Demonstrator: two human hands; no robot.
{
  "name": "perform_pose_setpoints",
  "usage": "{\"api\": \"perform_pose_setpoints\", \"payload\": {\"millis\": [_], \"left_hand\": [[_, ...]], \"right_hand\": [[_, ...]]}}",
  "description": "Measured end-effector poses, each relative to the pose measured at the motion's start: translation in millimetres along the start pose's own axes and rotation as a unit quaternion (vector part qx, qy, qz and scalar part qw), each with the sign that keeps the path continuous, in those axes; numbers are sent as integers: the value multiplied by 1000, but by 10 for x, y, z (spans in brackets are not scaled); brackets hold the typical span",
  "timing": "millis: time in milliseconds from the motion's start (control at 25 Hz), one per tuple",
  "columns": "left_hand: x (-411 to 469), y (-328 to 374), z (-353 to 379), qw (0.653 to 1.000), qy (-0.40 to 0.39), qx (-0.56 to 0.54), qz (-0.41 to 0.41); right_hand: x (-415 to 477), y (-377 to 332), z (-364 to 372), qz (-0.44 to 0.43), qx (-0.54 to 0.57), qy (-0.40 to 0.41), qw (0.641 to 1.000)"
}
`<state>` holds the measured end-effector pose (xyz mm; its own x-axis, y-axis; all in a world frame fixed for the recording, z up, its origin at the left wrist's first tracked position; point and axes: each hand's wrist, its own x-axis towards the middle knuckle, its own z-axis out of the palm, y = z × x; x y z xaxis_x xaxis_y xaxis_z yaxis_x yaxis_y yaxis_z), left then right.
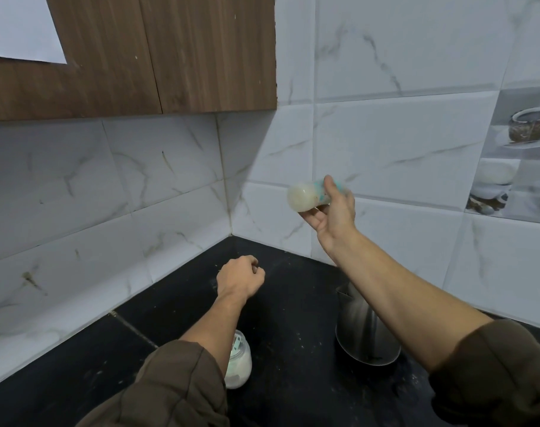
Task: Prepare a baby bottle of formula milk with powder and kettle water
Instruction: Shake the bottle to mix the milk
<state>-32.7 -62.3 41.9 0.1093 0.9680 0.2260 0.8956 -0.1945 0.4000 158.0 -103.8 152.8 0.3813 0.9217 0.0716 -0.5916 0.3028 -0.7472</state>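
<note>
Right grip [333,211] wrapped round baby bottle [305,197], held sideways in air over the worktop [293,288] back corner. Contents milky and blurred, so probably shaking to mix. Left grip [239,277] fisted, empty. Powder jar [242,365] and kettle [358,331] stand nearer the front.

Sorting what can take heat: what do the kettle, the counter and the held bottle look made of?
Kettle: brushed steel, by grey streaked sheen. Counter: black stone or tile, matte, with a joint. Bottle, in the right hand: probably translucent plastic, milky contents showing through; blur leaves it open.
</note>
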Motion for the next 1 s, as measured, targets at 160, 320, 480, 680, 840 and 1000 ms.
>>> {"api": "perform_pose_setpoints", "payload": {"millis": [160,320,480,680,840,1000], "left_hand": [[16,2,27,1000,-17,-7,-8],[1,55,6,1000,-4,-4,-4],[-16,3,9,1000,-5,-4,-14],[-22,-10,11,1000,-10,-4,-19],[-33,-6,6,1000,-5,-3,-18],[-14,36,36,1000,-14,-2,-8]], "right_hand": [[-221,60,9,44,-188,-167,967],[-112,87,52,7,-105,-84,991],[-22,58,9,26,-79,-42,996],[-247,93,-46,40,-243,-188,951],[-4,66,-65,11,-40,11,999],[-230,49,-39,13,-189,-112,975]]}}
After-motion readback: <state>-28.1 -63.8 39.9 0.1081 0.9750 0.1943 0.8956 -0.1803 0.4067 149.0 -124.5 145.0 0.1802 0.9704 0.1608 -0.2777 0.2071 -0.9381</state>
